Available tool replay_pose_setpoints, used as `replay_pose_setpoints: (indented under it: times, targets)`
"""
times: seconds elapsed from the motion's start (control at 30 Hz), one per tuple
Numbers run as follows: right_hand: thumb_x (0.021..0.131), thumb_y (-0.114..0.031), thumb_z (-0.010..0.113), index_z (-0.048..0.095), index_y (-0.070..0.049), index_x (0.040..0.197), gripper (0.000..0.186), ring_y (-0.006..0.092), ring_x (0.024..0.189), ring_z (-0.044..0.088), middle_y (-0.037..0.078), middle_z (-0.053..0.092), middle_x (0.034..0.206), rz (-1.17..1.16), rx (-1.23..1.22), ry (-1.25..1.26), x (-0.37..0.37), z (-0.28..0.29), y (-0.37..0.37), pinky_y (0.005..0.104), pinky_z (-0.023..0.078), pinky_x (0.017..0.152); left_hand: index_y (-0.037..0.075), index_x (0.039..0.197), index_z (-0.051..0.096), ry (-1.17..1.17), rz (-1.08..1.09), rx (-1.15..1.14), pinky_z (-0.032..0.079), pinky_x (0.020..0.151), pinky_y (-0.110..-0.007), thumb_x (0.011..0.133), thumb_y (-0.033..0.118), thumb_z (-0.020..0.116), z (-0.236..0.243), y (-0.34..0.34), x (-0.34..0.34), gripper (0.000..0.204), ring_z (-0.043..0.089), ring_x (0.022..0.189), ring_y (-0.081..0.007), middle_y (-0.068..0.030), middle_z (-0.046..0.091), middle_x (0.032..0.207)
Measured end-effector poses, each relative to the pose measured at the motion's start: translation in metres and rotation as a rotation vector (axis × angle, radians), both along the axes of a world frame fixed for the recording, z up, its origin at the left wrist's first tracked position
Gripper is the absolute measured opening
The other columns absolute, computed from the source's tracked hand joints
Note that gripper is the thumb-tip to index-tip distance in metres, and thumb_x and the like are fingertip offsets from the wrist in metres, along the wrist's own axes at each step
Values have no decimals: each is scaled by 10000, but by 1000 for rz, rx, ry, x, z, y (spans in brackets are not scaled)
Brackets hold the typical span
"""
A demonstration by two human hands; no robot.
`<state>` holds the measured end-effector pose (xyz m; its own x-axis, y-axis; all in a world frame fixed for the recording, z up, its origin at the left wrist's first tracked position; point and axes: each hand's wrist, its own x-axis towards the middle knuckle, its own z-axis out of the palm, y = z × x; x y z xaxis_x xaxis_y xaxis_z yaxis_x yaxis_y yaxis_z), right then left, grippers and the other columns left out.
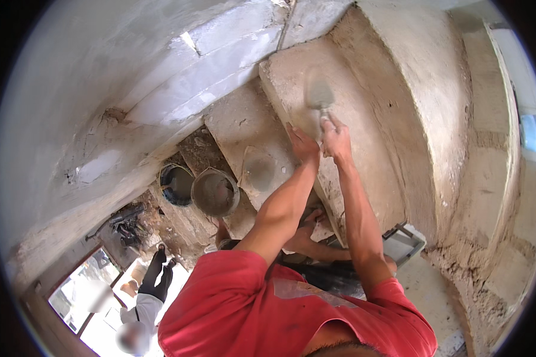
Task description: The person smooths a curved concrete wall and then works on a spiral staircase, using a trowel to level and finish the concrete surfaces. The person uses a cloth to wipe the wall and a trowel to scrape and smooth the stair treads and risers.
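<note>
My right hand (336,140) is closed around the handle of a trowel (320,95), whose grey blade is smeared by motion over the tread of a bare cement step (357,113). Close beside it, my left hand (304,146) rests at the front edge of that step, fingers stretched out and seemingly holding nothing. Both bare arms reach forward from red sleeves. On the lower step to the left lies a rounded, darker damp patch (259,169).
Left of my arms stand a grey bucket (232,205) with mortar-like material and a darker bucket (165,189). An unfinished block wall (220,59) rises at left. More curved steps (423,119) climb right. A person (146,303) is far below, lower left.
</note>
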<state>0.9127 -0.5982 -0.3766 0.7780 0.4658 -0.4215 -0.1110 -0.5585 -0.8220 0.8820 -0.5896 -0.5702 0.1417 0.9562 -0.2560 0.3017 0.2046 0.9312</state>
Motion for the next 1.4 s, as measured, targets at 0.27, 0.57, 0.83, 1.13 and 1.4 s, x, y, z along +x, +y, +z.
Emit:
replay_pose_setpoints:
  times: [0.27, 0.57, 0.83, 1.13, 1.4]
  targets:
    - [1040, -293, 576, 553, -31, 1546, 570, 148, 425, 549, 60, 589, 606, 113, -31, -77, 26, -2, 37, 352, 435, 377, -50, 1581, 420, -110, 169, -164, 385, 1199, -481, 1154, 356, 320, 49, 6, -2, 598, 467, 1456, -481, -338, 448, 1592]
    - [1036, -322, 590, 603, -69, 1519, 545, 136, 428, 522, 55, 583, 622, 303, 8, -177, 43, -9, 48, 341, 431, 387, -22, 1618, 352, 16, 113, -46, 355, 1226, -489, 1136, 346, 345, 62, 51, 16, 607, 422, 1486, -470, -321, 433, 1603]
    - [1033, -319, 600, 579, -44, 1532, 570, 141, 434, 538, 63, 585, 627, 404, -86, -150, 52, 3, 36, 342, 442, 408, -9, 1619, 367, -38, 145, -100, 332, 1246, -491, 1143, 352, 323, 61, 53, 13, 599, 391, 1510, -458, -286, 405, 1638]
    - [1045, -307, 587, 581, -45, 1530, 552, 137, 428, 523, 31, 555, 615, 320, -95, -40, 33, 11, -11, 334, 434, 390, 5, 1627, 381, -199, 179, -143, 269, 1287, -437, 1158, 413, 281, 9, 47, 25, 629, 382, 1545, -372, -224, 409, 1668]
    - [1043, -246, 570, 569, -50, 1543, 537, 142, 433, 524, 31, 563, 643, 259, -58, -1, -38, -1, -98, 309, 423, 402, 15, 1657, 336, -640, 27, -765, 222, 1298, -384, 1118, 603, 359, 8, -11, -58, 798, 291, 1596, -293, -156, 298, 1745]
